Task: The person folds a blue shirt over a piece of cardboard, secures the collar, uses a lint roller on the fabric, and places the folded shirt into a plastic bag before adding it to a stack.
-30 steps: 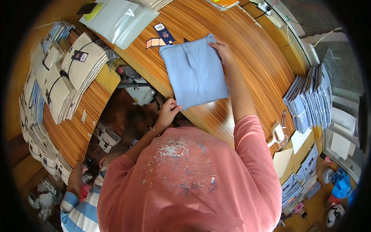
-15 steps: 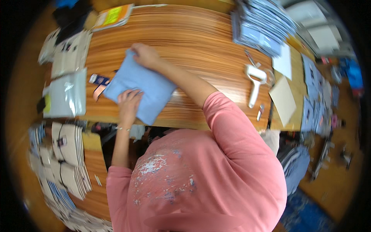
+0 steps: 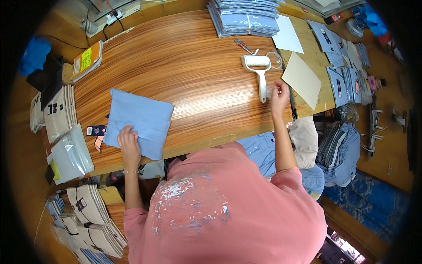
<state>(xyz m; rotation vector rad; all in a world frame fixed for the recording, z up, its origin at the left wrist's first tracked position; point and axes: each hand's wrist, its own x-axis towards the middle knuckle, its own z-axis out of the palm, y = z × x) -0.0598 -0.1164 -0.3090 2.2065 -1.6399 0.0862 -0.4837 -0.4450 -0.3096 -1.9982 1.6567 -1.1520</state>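
Note:
A folded light-blue garment (image 3: 143, 114) lies flat on the wood-grain table, left of centre. My left hand (image 3: 129, 140) rests on its lower part, fingers stretched over the cloth. From the garment's left side stick out a dark-blue tag (image 3: 95, 130) and a peach-coloured tag (image 3: 99, 143). Far to the right, my right hand (image 3: 280, 93) is at the table's edge with curled fingers. A small thing seems to be in them, mostly hidden. Just left of that hand lies a white lint roller (image 3: 259, 70), its handle pointing toward me.
A stack of bagged blue garments (image 3: 246, 22) stands at the back. Red-handled tweezers or snips (image 3: 243, 45), a clear ring (image 3: 274, 60) and a beige card (image 3: 302, 81) lie near the roller. Clear plastic bags (image 3: 72, 154) and packed beige garments (image 3: 61, 110) line the left edge.
My right hand has left the garment's far corner and moved across to the right, beside the lint roller. My left hand stays on the garment. The view has swung to the right.

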